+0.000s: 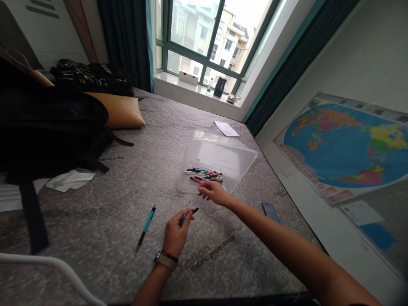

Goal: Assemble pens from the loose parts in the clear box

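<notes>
My left hand (177,229), a watch and red bracelet at its wrist, is closed around a teal and black pen (182,220) whose dark end points up and right. Just beyond it, my right hand (214,192) hangs over the near edge of a clear plastic box (236,163), fingers bent together. Whatever sits in those fingertips is too small and blurred to name. Several pens (207,173) in black, red, white and teal lie in a heap inside the box. Left of my left hand, a second teal and black pen (146,227) rests on the grey quilted surface.
A phone (270,211) lies near the right edge, and white paper (226,128) beyond the box. At left are a black backpack (51,123), a tan cushion (121,110) and crumpled paper (70,180). A white curved tube (54,263) crosses the near left corner.
</notes>
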`<state>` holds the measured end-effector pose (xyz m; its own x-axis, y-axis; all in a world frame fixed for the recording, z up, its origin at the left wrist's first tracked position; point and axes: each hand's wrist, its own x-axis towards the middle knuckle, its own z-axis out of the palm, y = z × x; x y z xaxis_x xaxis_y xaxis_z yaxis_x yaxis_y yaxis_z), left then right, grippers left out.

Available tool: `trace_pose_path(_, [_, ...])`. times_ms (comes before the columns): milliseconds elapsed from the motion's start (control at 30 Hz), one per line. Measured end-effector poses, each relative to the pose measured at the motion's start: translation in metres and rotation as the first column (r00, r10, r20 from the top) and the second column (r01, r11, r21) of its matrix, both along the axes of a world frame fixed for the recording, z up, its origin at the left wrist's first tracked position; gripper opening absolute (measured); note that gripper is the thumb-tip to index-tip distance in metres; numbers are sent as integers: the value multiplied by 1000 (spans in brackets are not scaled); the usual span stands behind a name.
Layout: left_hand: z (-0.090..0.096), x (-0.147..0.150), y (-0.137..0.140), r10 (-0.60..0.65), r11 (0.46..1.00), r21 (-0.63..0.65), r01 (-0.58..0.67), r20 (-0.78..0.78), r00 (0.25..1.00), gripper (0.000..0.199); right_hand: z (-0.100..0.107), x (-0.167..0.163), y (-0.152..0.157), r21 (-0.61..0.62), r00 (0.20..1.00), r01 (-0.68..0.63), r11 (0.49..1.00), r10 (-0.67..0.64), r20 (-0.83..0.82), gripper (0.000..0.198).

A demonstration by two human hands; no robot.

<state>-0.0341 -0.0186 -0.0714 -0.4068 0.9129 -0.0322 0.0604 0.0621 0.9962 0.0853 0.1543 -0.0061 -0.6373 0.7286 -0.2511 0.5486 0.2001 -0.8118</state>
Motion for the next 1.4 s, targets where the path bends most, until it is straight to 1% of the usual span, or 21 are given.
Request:
trace_pose_path(33, [-1,-2,1,12,1000,-1,-12,9,1000,37,-1,-11,14,122,998,-15,992,8,57,26])
trace_pose_path(100, [-1,-4,2,17,1000,1,-17,23,1000,38,-5,-36,41,354,980,-99,930,29,196,17])
trace_pose_path(167, [0,-5,3,17,1000,-1,-17,29,999,40,-12,-61,61,441,938,-214,872,56,343,14])
trace_pose_path(267, [3,-7,3,21,1000,-3,-21,31,999,40,-24,-88,77,453,846,-341,824,59,529,17])
trace_pose_path(367, [6,-10,3,36,999,-1,-36,41,999,39,-34,-102,80,463,780,-403,789,32,625,22])
trace_pose_path(467, [8,-11,2,42,999,-6,-42,57,997,39,-37,-105,82,467,757,-432,771,28,653,24])
trace_pose_path(600, [8,-11,2,45,999,-4,-45,60,997,39,-35,-109,86,420,722,-509,752,107,684,25])
trace_pose_path(733, [9,-10,2,49,999,3,-49,45,998,40,-33,-122,85,363,694,-546,755,165,701,19])
trace_pose_path(833, [13,-11,1,50,999,11,-51,37,998,39,-29,-125,81,366,699,-549,751,173,694,19])
trace_pose_path(867, [14,-12,0,52,998,16,-53,36,998,38,-26,-123,79,392,728,-519,760,152,669,19])
trace_pose_path(900, [15,-12,0,56,998,20,-56,35,998,37,-23,-118,75,427,779,-450,784,112,617,18])
trace_pose_path(933, [16,-12,-1,58,998,25,-59,36,998,37,-19,-110,69,450,845,-342,825,61,531,18])
trace_pose_path(967, [17,-13,-1,59,998,28,-60,37,998,36,-15,-101,60,442,914,-200,874,5,405,18])
trace_pose_path(1000, [17,-13,-1,61,998,29,-62,39,997,36,-11,-90,49,381,966,-45,924,-57,252,18])
trace_pose_path(1033, [17,-13,-1,60,998,30,-62,42,997,36,-6,-78,35,248,993,55,967,-80,88,19])
trace_pose_path(1067, [17,-14,-1,59,998,30,-60,45,997,36,-1,-65,19,94,992,92,991,-84,-89,21])
trace_pose_path(1100, [17,-13,0,57,998,31,-59,47,997,36,4,-53,3,-48,966,66,997,-76,-247,22])
trace_pose_path(1133, [16,-13,0,54,998,34,-56,47,997,36,9,-42,-14,-156,928,30,987,-85,-363,23])
trace_pose_path(1200, [15,-12,0,49,998,42,-51,41,998,36,17,-26,-43,-286,875,-15,958,-126,-468,24])
trace_pose_path(1300, [14,-8,-1,34,998,55,-35,18,999,34,24,-18,-69,-362,844,-1,932,-193,-500,26])
trace_pose_path(1400, [15,-6,-3,16,997,69,-15,-6,1000,33,21,-20,-77,-381,818,63,922,-267,-510,27])
